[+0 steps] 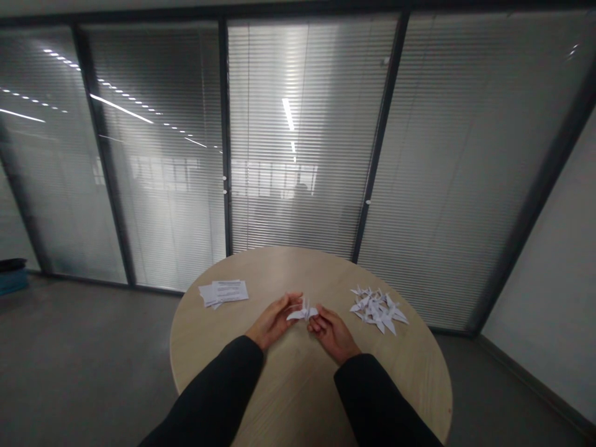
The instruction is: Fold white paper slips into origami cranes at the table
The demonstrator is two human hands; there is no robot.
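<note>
A white folded paper crane (303, 313) is held up over the middle of the table, with its wings spread to both sides. My right hand (333, 334) pinches the crane's right wing between thumb and fingertips, the other fingers curled under. Close to the left wing is my left hand (277, 320), its fingers stretched out and apart around that side of the crane. Whether the left fingertips touch the paper, I cannot tell. On the right of the table lies a loose pile of similar white paper cranes (378, 308).
The round wooden table (298, 391) stands before a glass partition (302, 136) with blinds and dark frames. A few printed white paper sheets (229, 290) lie overlapping at the table's left. A blue bin-like object (13, 278) stands on the floor far left; a white wall (559, 279) rises at right.
</note>
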